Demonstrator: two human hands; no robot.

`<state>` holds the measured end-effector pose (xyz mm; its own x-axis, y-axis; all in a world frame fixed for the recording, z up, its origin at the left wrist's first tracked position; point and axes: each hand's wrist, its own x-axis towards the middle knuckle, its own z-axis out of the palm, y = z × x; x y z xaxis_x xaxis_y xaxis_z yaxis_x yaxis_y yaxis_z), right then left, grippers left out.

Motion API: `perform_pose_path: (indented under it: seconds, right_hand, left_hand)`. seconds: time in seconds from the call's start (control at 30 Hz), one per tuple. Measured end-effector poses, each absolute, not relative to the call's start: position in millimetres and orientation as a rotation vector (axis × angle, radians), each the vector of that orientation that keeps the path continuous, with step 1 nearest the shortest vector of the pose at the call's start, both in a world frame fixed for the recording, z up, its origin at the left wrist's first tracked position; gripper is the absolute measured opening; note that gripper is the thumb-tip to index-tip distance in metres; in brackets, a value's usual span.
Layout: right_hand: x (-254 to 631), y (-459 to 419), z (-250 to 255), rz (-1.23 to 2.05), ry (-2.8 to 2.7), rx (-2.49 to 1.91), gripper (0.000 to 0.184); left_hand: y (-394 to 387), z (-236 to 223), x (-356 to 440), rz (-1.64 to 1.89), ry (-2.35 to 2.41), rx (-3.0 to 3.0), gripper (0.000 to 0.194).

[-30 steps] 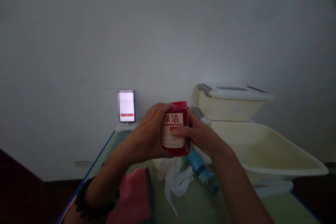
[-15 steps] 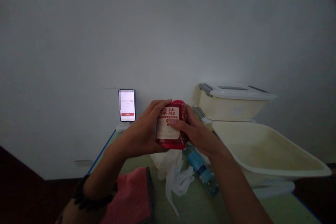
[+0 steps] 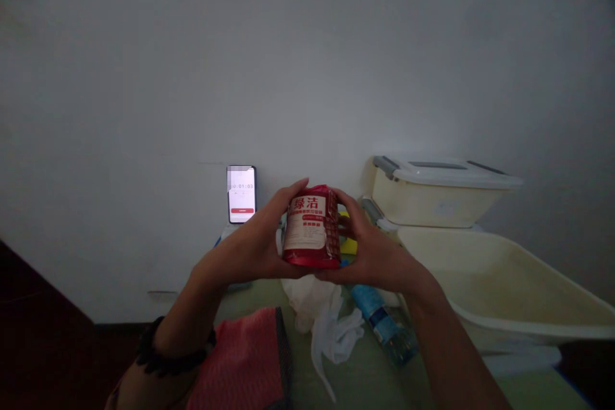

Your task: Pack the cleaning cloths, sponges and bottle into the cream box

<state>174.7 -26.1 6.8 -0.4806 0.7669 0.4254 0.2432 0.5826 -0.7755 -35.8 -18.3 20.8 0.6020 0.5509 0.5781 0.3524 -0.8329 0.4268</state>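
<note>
A red roll of garbage bags [image 3: 310, 230] with a pale printed label is held up in front of me, upright, its label facing me. My left hand [image 3: 264, 237] grips its left side, fingers over the top and thumb underneath. From the right, my right hand [image 3: 368, 237] is closed around it, with its thumb along the bottom edge. Below the roll, a crumpled white plastic bag [image 3: 331, 327] lies on the green tabletop [image 3: 307, 378]. Beside the bag is a clear bottle [image 3: 384, 323] with a blue label, lying on its side.
A pink cloth [image 3: 240, 359] lies at the front left. A phone [image 3: 241, 195] showing a timer leans against the wall. At the right stand a large cream basin [image 3: 509, 327] and a lidded storage box [image 3: 423, 195]. Something yellow [image 3: 348, 245] shows behind my right hand.
My right thumb has moved off the label to the roll's bottom edge. The roll has turned slightly, uncovering more of its label. The whole view has shifted a little.
</note>
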Motion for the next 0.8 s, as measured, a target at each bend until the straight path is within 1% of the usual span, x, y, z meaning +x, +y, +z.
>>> perform_pose_path:
  seconds: [0.07,0.23,0.37,0.43,0.57,0.67,0.73,0.8]
  right_hand:
    - [175.5,-26.4,7.6,0.872,-1.99,-0.78,0.102]
    - [178.2,-26.9,8.6,1.09,-1.818,-0.648,0.096]
    - [175.9,-24.5,5.6,1.074,-1.757,-0.645,0.094]
    - [173.9,-23.6,4.3,1.053,-1.765,-0.631,0.095]
    - [173.2,-25.1,5.9,1.036,-1.84,-0.599,0.1]
    - [177.2,-28.3,9.5,1.024,-1.904,-0.69,0.104]
    - [180.1,-29.5,10.8,1.137,-1.912,-0.758,0.111]
    - [181.4,-28.8,10.3,1.319,-1.875,-0.758,0.117]
  left_hand:
    - [-19.3,20.3,-36.7,1.047,0.718,2.522,0.105]
    - [-21.6,23.9,-35.2,1.013,0.689,2.352,0.11]
    - [-23.1,28.9,-33.6,0.99,0.702,2.323,0.096]
    - [-24.3,30.5,-35.4,0.977,0.714,2.35,0.092]
    - [-24.1,29.9,-41.8,0.954,0.713,2.397,0.098]
    - [-19.0,25.6,-43.6,0.972,0.726,2.441,0.1]
    - [-14.5,22.2,-42.2,1.006,0.749,2.474,0.098]
    - [-11.2,19.8,-39.3,1.038,0.767,2.526,0.094]
